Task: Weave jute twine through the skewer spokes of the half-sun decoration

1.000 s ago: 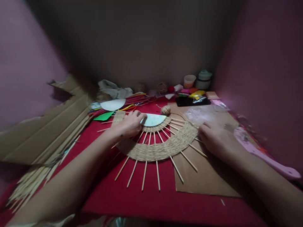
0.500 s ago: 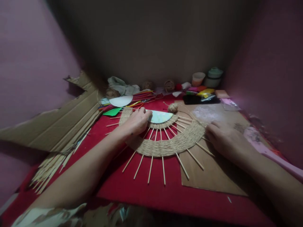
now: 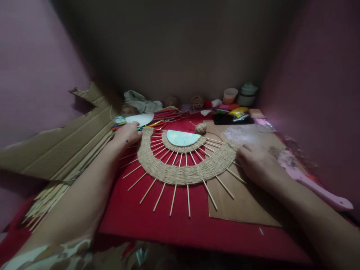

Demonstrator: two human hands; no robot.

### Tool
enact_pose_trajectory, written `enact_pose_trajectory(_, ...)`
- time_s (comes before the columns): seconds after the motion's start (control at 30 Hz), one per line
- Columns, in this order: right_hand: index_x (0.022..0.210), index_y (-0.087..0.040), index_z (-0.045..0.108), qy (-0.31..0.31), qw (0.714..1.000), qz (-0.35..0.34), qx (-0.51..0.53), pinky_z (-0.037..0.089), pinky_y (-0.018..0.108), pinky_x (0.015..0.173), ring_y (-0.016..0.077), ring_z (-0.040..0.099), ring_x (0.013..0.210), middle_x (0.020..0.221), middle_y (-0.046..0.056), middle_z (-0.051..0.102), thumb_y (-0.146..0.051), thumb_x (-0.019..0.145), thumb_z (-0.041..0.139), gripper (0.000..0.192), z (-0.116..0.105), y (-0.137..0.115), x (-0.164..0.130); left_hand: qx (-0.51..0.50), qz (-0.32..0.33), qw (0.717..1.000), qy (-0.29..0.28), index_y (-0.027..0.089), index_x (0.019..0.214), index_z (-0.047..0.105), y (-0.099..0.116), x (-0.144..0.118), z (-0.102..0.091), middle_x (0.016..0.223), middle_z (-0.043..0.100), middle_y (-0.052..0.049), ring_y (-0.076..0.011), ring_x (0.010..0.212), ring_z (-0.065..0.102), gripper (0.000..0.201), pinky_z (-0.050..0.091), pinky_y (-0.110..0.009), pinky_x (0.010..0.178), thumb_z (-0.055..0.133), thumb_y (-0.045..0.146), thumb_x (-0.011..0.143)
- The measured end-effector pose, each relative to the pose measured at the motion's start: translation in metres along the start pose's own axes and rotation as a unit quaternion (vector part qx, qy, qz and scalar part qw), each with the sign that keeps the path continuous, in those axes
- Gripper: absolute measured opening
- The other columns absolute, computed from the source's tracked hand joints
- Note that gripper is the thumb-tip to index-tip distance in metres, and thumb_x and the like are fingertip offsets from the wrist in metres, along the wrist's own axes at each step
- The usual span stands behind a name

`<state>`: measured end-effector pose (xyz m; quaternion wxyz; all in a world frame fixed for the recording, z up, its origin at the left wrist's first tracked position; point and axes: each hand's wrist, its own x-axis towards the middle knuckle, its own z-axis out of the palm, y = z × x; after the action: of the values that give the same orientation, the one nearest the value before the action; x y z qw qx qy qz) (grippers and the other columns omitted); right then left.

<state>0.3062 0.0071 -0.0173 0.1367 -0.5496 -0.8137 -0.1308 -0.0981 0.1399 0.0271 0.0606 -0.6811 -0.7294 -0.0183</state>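
Note:
A half-round woven piece (image 3: 185, 170) lies on the red cloth (image 3: 180, 225): a band of jute cord wound through wooden sticks that fan outward, with a pale blue half disc (image 3: 182, 137) at its centre. My left hand (image 3: 126, 135) rests at the piece's left end, fingers curled, close to a green paper scrap; I cannot tell whether it grips anything. My right hand (image 3: 257, 165) lies on the right end of the band, fingers bent down over the cord and sticks. A small ball of jute (image 3: 200, 128) sits just behind the disc.
Torn cardboard (image 3: 56, 150) and a bundle of sticks (image 3: 53, 195) lie left. A brown paper sheet (image 3: 244, 202) is under my right arm. Coloured sticks, a white half disc (image 3: 140, 119), cloth, cups (image 3: 230, 96), clay bags and a black phone (image 3: 229, 119) crowd the back. A pink tool (image 3: 312, 183) lies right.
My left hand has come off the blue half disc and moved left to the end of the woven band. My right hand has stayed at the right end.

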Motion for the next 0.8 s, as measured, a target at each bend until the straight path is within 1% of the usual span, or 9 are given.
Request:
enact_pose_trajectory(0.07,0.071,-0.015,0.055,-0.013,1.000,0.002,-0.010,0.032,0.029,0.064,0.0171,0.046,0.069,0.076,0.008,0.055,-0.012,0.085,0.041,0.021,-0.002,-0.002,0.001,-0.010,-0.011,0.999,-0.028,0.007,0.114,0.060,-0.011,0.005,0.006,0.112,0.064,-0.022,-0.0346,0.103,0.060,0.051,0.047,-0.039,0.085,0.050,0.040,0.077)
enact_pose_trajectory(0.13,0.072,-0.015,0.056,-0.025,0.999,0.006,-0.031,0.031,0.030,0.063,0.0173,0.046,0.070,0.076,0.008,0.055,-0.010,0.084,0.042,0.019,-0.004,-0.004,0.001,-0.023,-0.023,0.998,-0.048,0.009,0.112,0.062,-0.016,0.009,0.010,0.107,0.067,-0.018,-0.0315,0.095,0.063,0.051,0.049,-0.035,0.080,0.050,0.044,0.076)
enact_pose_trajectory(0.23,0.073,-0.015,0.057,-0.038,0.998,0.015,-0.053,0.030,0.030,0.062,0.0176,0.045,0.069,0.077,0.008,0.056,-0.011,0.083,0.045,0.017,-0.007,-0.007,0.002,-0.041,-0.036,0.996,-0.065,0.010,0.112,0.062,-0.017,0.012,0.011,0.098,0.070,-0.015,-0.0292,0.087,0.065,0.053,0.049,-0.032,0.073,0.049,0.045,0.075)
enact_pose_trajectory(0.4,0.074,-0.015,0.058,-0.049,0.997,0.028,-0.050,0.030,0.029,0.062,0.0177,0.045,0.071,0.079,0.008,0.056,-0.013,0.085,0.046,0.016,-0.010,-0.009,0.002,-0.066,-0.009,0.995,-0.081,0.013,0.106,0.065,-0.017,0.012,0.006,0.097,0.070,-0.013,-0.0292,0.090,0.063,0.051,0.047,-0.031,0.073,0.049,0.046,0.070)
enact_pose_trajectory(0.53,0.075,-0.015,0.057,-0.057,0.997,0.033,-0.043,0.029,0.029,0.062,0.0175,0.046,0.072,0.080,0.008,0.056,-0.013,0.086,0.045,0.017,-0.011,-0.008,0.003,-0.097,0.005,0.990,-0.099,0.015,0.096,0.067,-0.017,0.010,0.006,0.083,0.069,-0.009,-0.0252,0.076,0.063,0.049,0.045,-0.029,0.061,0.051,0.051,0.067)
enact_pose_trajectory(0.6,0.074,-0.016,0.057,-0.052,0.997,0.031,-0.037,0.029,0.029,0.061,0.0169,0.045,0.070,0.080,0.008,0.056,-0.012,0.085,0.044,0.017,-0.010,-0.008,0.003,-0.108,0.002,0.989,-0.097,0.015,0.094,0.067,-0.017,0.008,0.004,0.078,0.068,-0.008,-0.0235,0.070,0.062,0.050,0.044,-0.029,0.056,0.051,0.054,0.067)
enact_pose_trajectory(0.7,0.071,-0.016,0.055,-0.031,0.999,0.026,-0.015,0.030,0.029,0.061,0.0164,0.045,0.069,0.078,0.007,0.055,-0.013,0.084,0.045,0.017,-0.007,-0.004,0.002,-0.117,-0.006,0.989,-0.086,0.015,0.093,0.067,-0.013,0.001,-0.008,0.076,0.067,-0.007,-0.0222,0.069,0.061,0.049,0.043,-0.028,0.054,0.048,0.054,0.071)
enact_pose_trajectory(0.77,0.069,-0.017,0.053,-0.021,1.000,0.019,0.008,0.031,0.028,0.062,0.0165,0.046,0.069,0.076,0.007,0.054,-0.013,0.084,0.044,0.017,-0.005,-0.001,0.000,-0.110,-0.018,0.992,-0.066,0.014,0.092,0.067,-0.007,-0.007,-0.024,0.078,0.067,-0.008,-0.0228,0.073,0.062,0.047,0.045,-0.029,0.059,0.047,0.052,0.074)
enact_pose_trajectory(0.8,0.068,-0.017,0.052,-0.017,1.000,0.017,0.019,0.032,0.028,0.063,0.0164,0.046,0.069,0.075,0.006,0.054,-0.013,0.083,0.044,0.018,-0.004,0.001,-0.001,-0.093,-0.032,0.994,-0.043,0.015,0.094,0.067,-0.004,-0.011,-0.033,0.081,0.068,-0.009,-0.0240,0.077,0.062,0.045,0.045,-0.030,0.063,0.050,0.051,0.074)
